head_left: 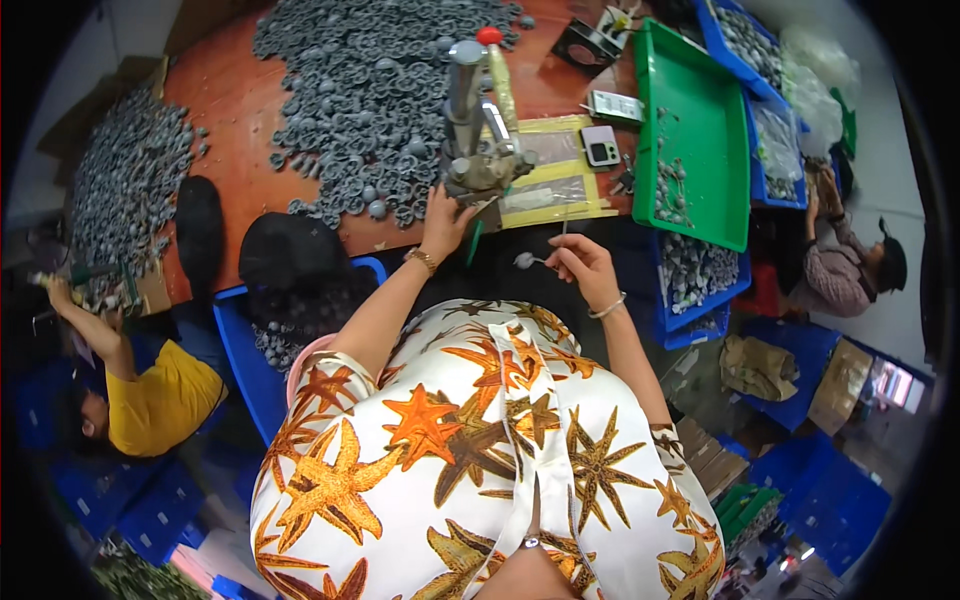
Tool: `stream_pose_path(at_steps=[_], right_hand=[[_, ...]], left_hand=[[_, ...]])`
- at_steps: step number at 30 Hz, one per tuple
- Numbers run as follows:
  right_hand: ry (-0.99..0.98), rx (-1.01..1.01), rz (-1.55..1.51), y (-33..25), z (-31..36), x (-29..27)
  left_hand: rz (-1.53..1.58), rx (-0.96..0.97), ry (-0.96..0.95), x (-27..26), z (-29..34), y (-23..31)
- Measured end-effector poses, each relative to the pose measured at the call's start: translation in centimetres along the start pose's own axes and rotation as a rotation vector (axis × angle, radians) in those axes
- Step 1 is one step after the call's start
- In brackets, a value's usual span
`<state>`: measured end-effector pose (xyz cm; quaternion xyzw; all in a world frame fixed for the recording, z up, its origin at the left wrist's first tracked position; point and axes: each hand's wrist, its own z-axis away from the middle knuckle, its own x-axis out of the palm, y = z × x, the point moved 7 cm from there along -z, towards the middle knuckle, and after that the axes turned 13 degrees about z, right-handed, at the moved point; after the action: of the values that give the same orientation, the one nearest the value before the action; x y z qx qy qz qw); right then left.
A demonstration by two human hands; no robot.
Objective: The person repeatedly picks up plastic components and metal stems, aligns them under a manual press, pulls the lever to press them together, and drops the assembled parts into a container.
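Observation:
My right hand (pixel 585 268) pinches the thin stem of a small part with a grey rounded head (pixel 525 260), held in front of the table edge. My left hand (pixel 445 228) reaches to the base of a metal hand press (pixel 482 172), its thumb and fingers apart around the near side. Whether a small piece lies at those fingertips is hard to make out. The press has a lever topped by a red knob (pixel 489 36). A heap of grey ring-shaped and domed parts (pixel 365 110) spreads over the red tabletop left of the press.
A green tray (pixel 700 130) with a few parts stands right of the press, beside blue bins (pixel 700 270). A phone (pixel 601 146) lies on yellow-edged sheets. A blue bin (pixel 240 350) stands left of me. One person in yellow (pixel 165 400) works at left, another person (pixel 845 265) at right.

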<state>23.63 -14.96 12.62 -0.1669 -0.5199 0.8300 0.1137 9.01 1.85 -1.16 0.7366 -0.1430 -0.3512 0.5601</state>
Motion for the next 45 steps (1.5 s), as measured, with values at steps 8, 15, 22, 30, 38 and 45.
stream_pose_path(at_steps=[8, 15, 22, 30, 38, 45], right_hand=[[-0.293, -0.009, 0.216, 0.0, 0.0, 0.7], [-0.365, 0.114, 0.141, -1.5, 1.7, 2.0], [-0.465, -0.069, 0.416, -0.7, 1.2, 4.3], [-0.450, 0.036, 0.441, -1.1, -1.0, 5.5], [-0.358, 0.072, 0.396, -2.5, -4.3, 9.0], [-0.138, -0.147, 0.435, -3.7, -5.1, 10.3]], left_hand=[[-0.108, -0.146, 0.131, 0.0, 0.3, 1.4], [-0.306, -0.035, 0.581, -19.9, 0.2, -1.9], [-0.468, -0.368, 0.611, -26.8, -2.7, -10.0], [-0.547, -0.417, 0.616, -26.9, -1.8, -12.0], [1.065, -0.581, 0.497, -12.8, 4.0, -1.3], [1.057, -0.473, 0.314, -8.5, 2.9, 6.0]])
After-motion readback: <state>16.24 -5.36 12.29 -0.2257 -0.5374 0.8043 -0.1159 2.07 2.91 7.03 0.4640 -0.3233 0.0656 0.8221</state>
